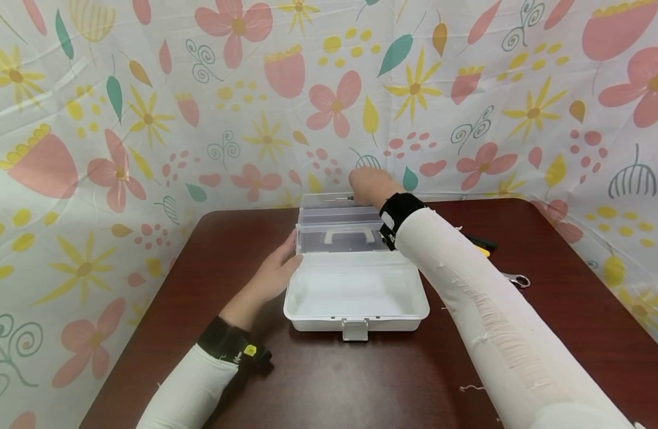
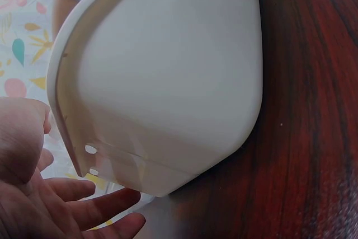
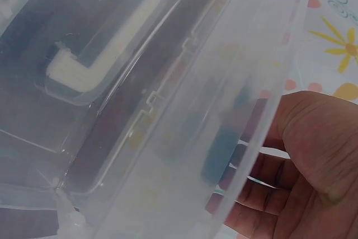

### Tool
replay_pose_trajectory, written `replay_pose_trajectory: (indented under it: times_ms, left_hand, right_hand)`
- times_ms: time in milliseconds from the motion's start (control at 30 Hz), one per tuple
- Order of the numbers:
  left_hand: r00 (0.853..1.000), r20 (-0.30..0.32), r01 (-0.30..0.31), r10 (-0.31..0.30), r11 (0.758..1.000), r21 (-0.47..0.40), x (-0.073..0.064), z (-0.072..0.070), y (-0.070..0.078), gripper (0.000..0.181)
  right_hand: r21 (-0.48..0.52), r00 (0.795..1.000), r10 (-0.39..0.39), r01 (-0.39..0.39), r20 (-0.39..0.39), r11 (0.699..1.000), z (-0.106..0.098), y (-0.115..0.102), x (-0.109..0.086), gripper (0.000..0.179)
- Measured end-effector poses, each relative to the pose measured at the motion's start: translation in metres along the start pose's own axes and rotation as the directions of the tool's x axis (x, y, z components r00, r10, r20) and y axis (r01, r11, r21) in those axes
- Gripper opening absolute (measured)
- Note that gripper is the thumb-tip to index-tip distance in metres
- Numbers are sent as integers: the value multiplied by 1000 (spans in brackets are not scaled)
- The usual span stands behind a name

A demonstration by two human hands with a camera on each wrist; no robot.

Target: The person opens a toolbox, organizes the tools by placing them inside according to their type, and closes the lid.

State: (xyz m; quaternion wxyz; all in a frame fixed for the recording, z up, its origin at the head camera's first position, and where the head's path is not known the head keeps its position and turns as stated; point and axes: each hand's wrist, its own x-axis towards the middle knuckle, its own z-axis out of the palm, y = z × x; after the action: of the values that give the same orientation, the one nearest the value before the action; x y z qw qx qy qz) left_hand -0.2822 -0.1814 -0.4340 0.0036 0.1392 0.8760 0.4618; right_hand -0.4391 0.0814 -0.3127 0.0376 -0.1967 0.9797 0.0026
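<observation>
Since the R hand (image 1: 373, 186) is at the far edge of the raised clear lid (image 1: 312, 241), it's the nearer one to the screwdriver (image 1: 341, 198) (prob.; only a thin shaft shows). From those fingers the shaft pts L, long axis approx horiz., roughly parallel w/ the long side of the white toolbox (image 1: 356, 292), which sits open on the near side of it. I read the R fingers as curled & clamped on the handle; in the R wrist view they're behind frosted plastic (image 3: 251, 32), next to a teal patch (image 3: 220, 155), maybe the grip, can't be sure. L hand (image 1: 275, 271) is by the box's L rear corner: I see its fingers apart, loosely extended, gripping nothing; contact w/ the edge looks likely, can't confirm.
</observation>
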Motion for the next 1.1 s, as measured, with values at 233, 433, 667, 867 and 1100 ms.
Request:
replay_pose_trajectory:
  times_ms: [233, 433, 667, 867, 1100]
  left_hand:
    - [1000, 1, 13, -13, 1000, 4, 0, 0, 0, 67]
    - [1000, 0, 12, -12, 1000, 14, 0, 0, -1, 67]
    - [1000, -4, 18, -18, 1000, 15, 0, 1, -1, 66]
    - [1000, -6, 25, -25, 1000, 10, -1, 1, 0, 66]
    - [1000, -4, 12, -13, 1000, -22, 0, 3, -1, 67]
  right_hand:
    - [13, 1000, -1, 1, -2, 1000, 0, 0, -1, 10]
    - [27, 1000, -3, 3, 4, 1000, 0, 1, -4, 9]
    - [23, 1000, -7, 7, 9, 1000, 0, 1, -4, 8]
    - [-1, 1000, -22, 22, 10, 1000, 0, 3, -5, 11]
    - [-2, 997, -74, 74, 20, 997, -4, 8, -12, 21]
